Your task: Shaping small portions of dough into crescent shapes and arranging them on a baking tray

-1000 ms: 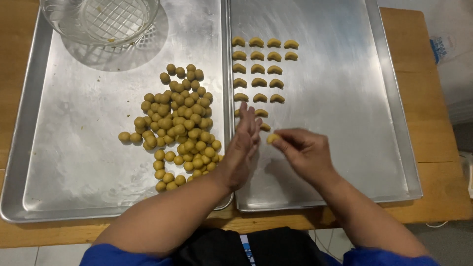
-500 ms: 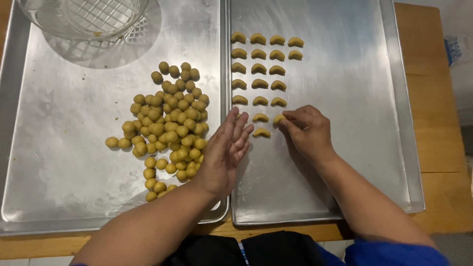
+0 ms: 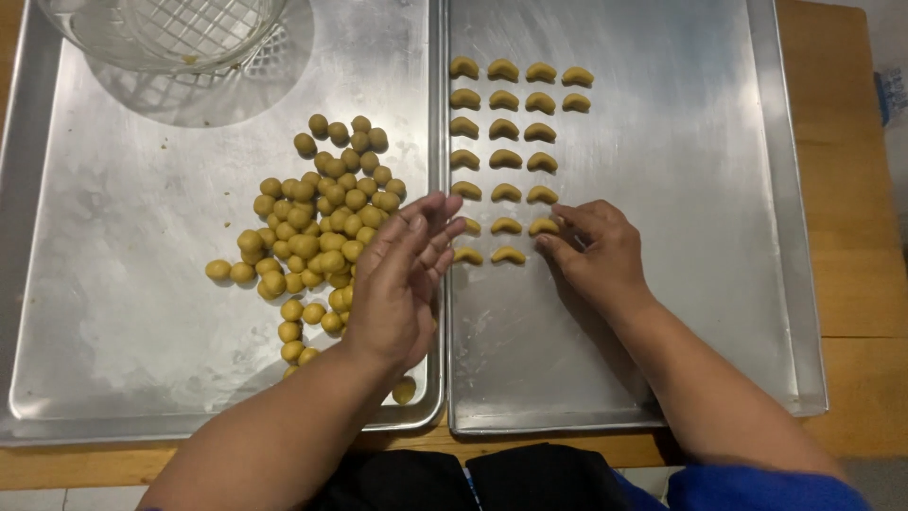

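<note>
**Setting a crescent into the row**

Head view: the right hand (image 3: 598, 248) is resting on the right tray (image 3: 662, 360), its fingertips pinched lightly on the crescent of dough (image 3: 543, 226) at the end of the sixth row. The left hand (image 3: 402, 279) is hovering flat and empty, fingers together, over the seam between the trays, with the heap of dough balls (image 3: 322, 227) just to its left and a glass bowl (image 3: 161, 33) well beyond it. To do this well, the person is best easing the piece down in line with the neighbours beside the fingertips, keeping the gap even and the curve unsquashed.

Against the frame half a second earlier, the right hand is sitting slightly lower and the left hand is opening a little; a second ago both hands were meeting nearer the body, shaping a piece.
</note>
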